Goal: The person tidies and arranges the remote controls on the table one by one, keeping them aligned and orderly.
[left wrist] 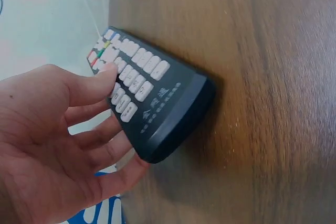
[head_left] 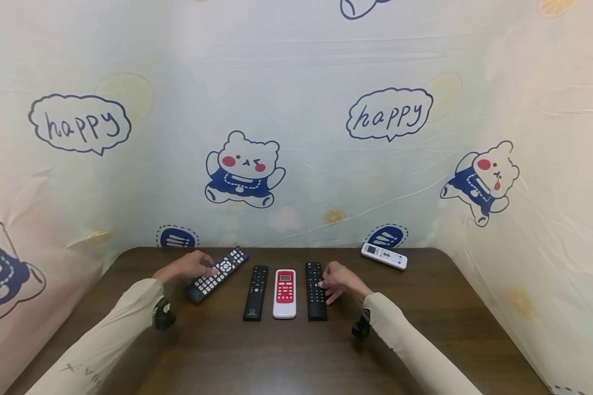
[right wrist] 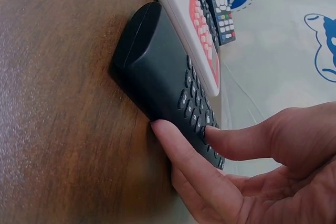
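My left hand [head_left: 194, 265] grips a black remote control with white buttons [head_left: 228, 265], which lies slanted at the left of the row. In the left wrist view the thumb lies on its buttons [left wrist: 137, 80] and the other fingers go under its edge. My right hand [head_left: 340, 278] pinches an all-black remote [head_left: 317, 302] by its right edge. The right wrist view shows the thumb on the button face of this black remote [right wrist: 152, 61] and the fingers against its side. Between the hands lie a slim black remote [head_left: 255, 296] and a white remote with a red face [head_left: 284, 310].
A small white remote [head_left: 397, 260] lies near the back right of the brown wooden table [head_left: 257, 356]. Behind the table and along its sides hangs a pale cloth [head_left: 306, 82] printed with bears and the word "happy". Each wrist wears a black strapped device.
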`<action>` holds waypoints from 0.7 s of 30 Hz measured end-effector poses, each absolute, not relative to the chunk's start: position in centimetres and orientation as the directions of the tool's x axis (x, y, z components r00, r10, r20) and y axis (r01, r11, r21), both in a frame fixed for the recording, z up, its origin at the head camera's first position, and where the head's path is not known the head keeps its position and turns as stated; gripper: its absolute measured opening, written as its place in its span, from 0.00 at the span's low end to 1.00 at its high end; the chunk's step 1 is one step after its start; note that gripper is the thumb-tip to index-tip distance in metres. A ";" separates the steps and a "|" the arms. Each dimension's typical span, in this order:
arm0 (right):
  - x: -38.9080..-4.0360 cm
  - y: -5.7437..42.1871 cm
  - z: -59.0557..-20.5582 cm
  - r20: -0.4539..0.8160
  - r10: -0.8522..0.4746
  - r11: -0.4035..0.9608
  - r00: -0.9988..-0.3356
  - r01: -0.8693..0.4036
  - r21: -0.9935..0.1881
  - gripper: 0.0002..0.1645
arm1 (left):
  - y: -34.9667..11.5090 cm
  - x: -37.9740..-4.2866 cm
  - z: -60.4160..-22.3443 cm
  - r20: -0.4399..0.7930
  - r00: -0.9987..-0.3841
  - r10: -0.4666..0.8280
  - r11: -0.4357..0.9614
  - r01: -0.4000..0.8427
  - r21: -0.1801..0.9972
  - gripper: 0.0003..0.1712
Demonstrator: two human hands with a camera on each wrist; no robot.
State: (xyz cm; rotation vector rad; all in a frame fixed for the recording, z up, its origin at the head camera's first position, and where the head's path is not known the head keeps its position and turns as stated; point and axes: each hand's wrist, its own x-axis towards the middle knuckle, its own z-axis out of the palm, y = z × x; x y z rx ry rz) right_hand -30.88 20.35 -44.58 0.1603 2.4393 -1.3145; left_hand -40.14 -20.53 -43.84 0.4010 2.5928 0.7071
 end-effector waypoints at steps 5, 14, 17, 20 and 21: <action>-30.9 20.4 -44.6 -0.369 -0.070 0.557 -0.927 0.270 -0.785 0.09 | -20.6 -40.0 -43.6 -0.373 -0.847 0.379 0.809 0.108 0.578 0.27; -30.9 20.4 -44.7 -0.371 -0.071 0.537 -0.926 0.278 -0.796 0.12 | -20.9 -38.9 -43.4 -0.407 -0.800 0.440 0.733 0.058 0.678 0.27; -30.9 20.4 -44.7 -0.369 -0.075 0.537 -0.926 0.274 -0.798 0.12 | -21.1 -38.6 -43.7 -0.404 -0.795 0.452 0.701 0.037 0.712 0.29; -30.9 20.5 -44.6 -0.374 -0.074 0.536 -0.925 0.279 -0.797 0.12 | -21.1 -38.4 -43.9 -0.403 -0.797 0.450 0.680 0.014 0.733 0.32; -30.9 20.5 -44.6 -0.375 -0.073 0.537 -0.924 0.280 -0.795 0.12 | -21.0 -38.4 -43.9 -0.401 -0.799 0.448 0.675 0.008 0.738 0.33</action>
